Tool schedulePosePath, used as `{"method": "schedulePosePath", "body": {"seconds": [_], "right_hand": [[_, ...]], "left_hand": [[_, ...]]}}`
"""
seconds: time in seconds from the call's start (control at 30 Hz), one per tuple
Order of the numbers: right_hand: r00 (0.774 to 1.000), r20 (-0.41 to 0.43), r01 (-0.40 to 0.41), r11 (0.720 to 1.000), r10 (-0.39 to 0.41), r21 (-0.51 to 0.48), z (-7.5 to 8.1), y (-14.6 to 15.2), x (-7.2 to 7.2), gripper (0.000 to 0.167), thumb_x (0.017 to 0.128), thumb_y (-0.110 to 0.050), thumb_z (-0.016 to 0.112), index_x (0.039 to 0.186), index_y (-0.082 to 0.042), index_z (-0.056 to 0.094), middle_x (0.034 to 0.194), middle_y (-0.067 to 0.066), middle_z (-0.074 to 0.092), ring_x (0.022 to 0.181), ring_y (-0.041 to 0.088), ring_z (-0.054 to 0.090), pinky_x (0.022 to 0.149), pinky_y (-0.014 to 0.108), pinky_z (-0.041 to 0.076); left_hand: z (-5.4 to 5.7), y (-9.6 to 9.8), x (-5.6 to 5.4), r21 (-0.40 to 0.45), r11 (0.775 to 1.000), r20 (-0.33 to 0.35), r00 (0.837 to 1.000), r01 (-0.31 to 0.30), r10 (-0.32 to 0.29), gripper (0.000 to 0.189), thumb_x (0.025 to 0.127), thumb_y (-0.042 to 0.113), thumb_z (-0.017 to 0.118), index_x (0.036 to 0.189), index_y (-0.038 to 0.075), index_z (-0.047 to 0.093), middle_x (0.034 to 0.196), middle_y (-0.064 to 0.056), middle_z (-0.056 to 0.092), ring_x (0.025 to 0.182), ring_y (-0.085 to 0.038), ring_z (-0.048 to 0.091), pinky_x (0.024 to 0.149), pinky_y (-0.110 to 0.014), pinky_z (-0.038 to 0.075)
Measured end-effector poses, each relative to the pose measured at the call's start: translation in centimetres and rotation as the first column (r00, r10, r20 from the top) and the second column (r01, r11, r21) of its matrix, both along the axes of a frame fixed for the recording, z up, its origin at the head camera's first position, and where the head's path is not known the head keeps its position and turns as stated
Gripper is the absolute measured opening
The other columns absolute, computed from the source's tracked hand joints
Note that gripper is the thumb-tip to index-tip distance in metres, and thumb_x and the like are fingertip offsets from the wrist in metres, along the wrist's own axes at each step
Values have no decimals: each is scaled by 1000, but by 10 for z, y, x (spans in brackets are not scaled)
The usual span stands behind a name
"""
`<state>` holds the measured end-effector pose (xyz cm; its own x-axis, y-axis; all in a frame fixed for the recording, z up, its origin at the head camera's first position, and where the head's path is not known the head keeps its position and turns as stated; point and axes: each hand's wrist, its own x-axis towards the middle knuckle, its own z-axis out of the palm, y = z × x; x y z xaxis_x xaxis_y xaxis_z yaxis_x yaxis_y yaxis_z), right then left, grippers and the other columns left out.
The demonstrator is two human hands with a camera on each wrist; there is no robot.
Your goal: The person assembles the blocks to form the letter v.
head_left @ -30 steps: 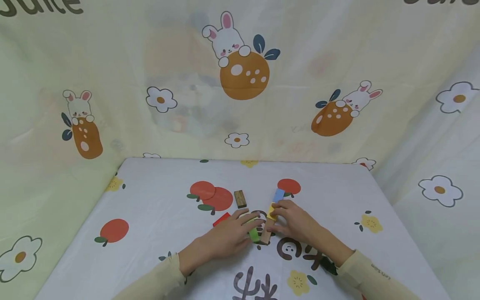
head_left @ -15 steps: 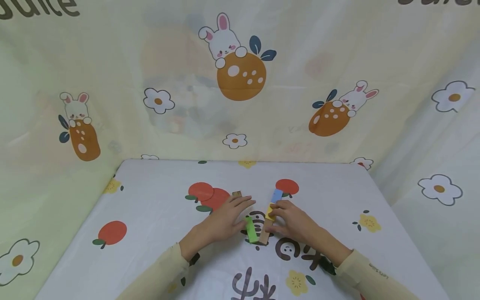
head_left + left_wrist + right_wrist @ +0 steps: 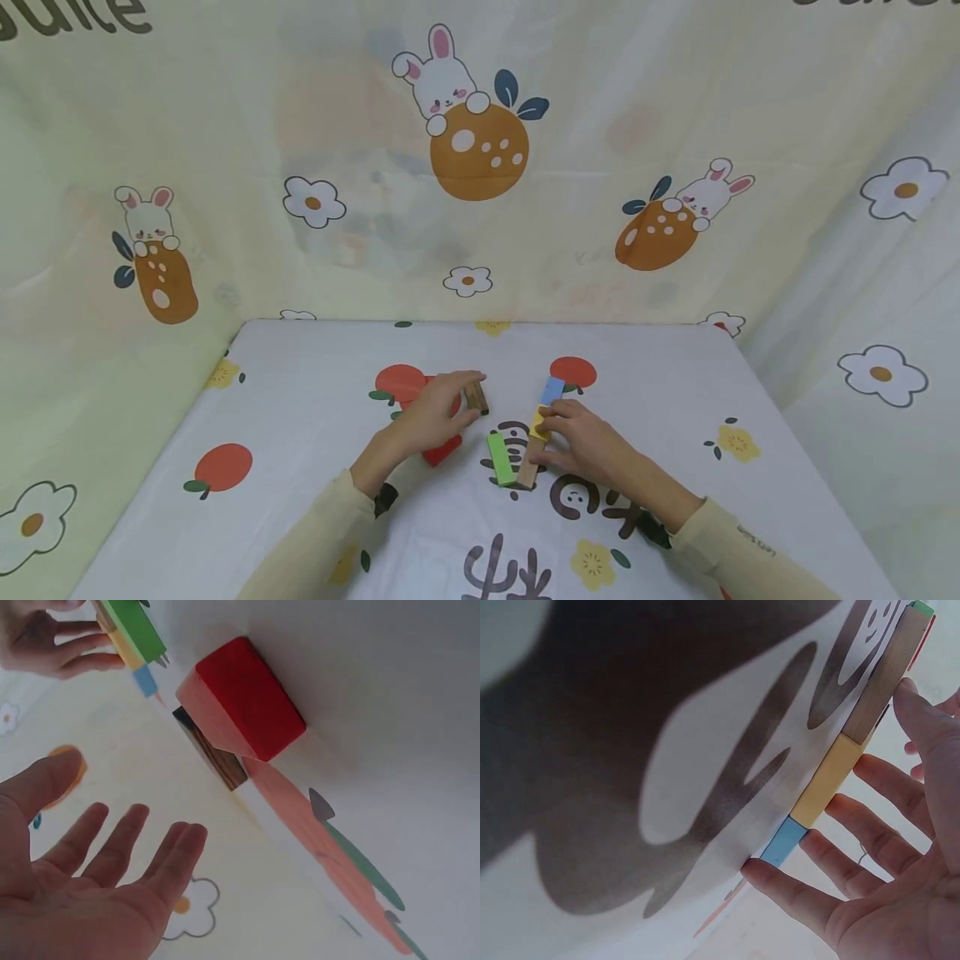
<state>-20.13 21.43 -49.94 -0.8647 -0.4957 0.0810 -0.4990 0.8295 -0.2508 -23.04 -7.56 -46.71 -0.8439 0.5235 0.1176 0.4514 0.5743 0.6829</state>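
My left hand (image 3: 427, 418) hovers at the dark brown wooden block (image 3: 476, 400), thumb and fingers spread on either side of it in the head view. In the left wrist view its palm holds nothing, and the red block (image 3: 251, 705) shows large beyond the fingers. With its fingertips, my right hand (image 3: 583, 435) touches a row of blocks laid end to end: plain wood (image 3: 889, 682), yellow (image 3: 829, 780) and blue (image 3: 783, 840). Its thumb lies at the plain wood one. A green block (image 3: 500, 458) slants inward, its near end meeting the plain wood block's near end.
A white cloth printed with fruit and flowers covers the table (image 3: 300, 358). Behind it hangs a patterned curtain (image 3: 360, 267). Each wrist wears a black device, like the one (image 3: 654, 530) on the right.
My left hand has left the green block and moved away and leftward to the dark brown block. The red block's near part shows below it. The right hand stays at the row.
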Motion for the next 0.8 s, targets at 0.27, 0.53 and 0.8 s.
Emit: {"method": "schedulePosePath", "body": {"seconds": [0.27, 0.53, 0.8], "right_hand": [[1000, -2, 3, 1000, -3, 4, 1, 0, 0, 44, 86, -51, 85, 113, -17, 81, 140, 9, 70, 137, 32, 61, 108, 47, 58], [1000, 1, 8, 1000, -8, 1, 1, 0, 1, 46, 86, -52, 85, 114, -16, 81, 141, 10, 70, 137, 33, 61, 108, 47, 58], [1000, 0, 17, 1000, -17, -1, 0, -1, 1, 48, 85, -54, 84, 114, -16, 82, 141, 10, 70, 138, 32, 60, 109, 48, 57]], "left_hand": [[-6, 2, -12, 54, 986, 110, 982, -159, 152, 57, 99, 17, 75, 152, 12, 56, 157, -10, 58, 149, -34, 51, 121, -56, 46], [-11, 6, -19, 139, 941, 234, 933, -310, 273, 54, 99, 13, 72, 151, 13, 57, 154, -15, 59, 143, -39, 55, 105, -50, 60], [-16, 8, -25, 187, 904, 296, 900, -384, 321, 51, 99, 12, 72, 148, 8, 59, 150, -14, 63, 140, -38, 58, 106, -51, 59]]}}
